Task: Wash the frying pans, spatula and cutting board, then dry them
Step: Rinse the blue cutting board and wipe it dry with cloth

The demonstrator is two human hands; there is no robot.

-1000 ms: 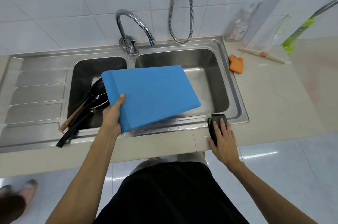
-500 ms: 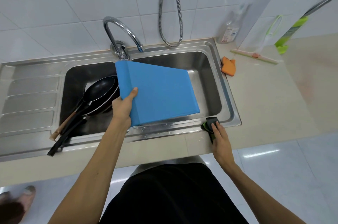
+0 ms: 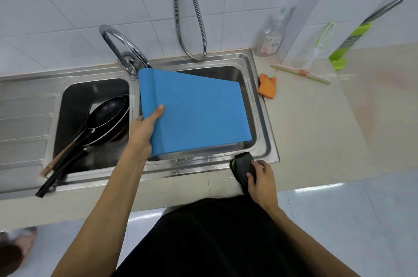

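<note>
1. Since a second ago, the board (image 3: 194, 114) has swung from over the divider to stand tilted in the right basin, and the right hand (image 3: 260, 177) has curled around the sponge (image 3: 243, 167).
2. Nearest, on the desk (image 3: 316, 129) edge, the right hand clenches that sponge, lifting it.
3. Left hand (image 3: 142, 129) grips the board's left edge, thumb on its face.
4. Judgement: keep the board propped low in the basin so runoff stays inside, then scrub the face in long strokes.
5. Pans (image 3: 106, 116) and spatula (image 3: 56, 160) lie stacked in the left basin, unwashed as far as I can tell.
6. Farther back, the tap (image 3: 122, 46) looks off; water is needed first.
</note>
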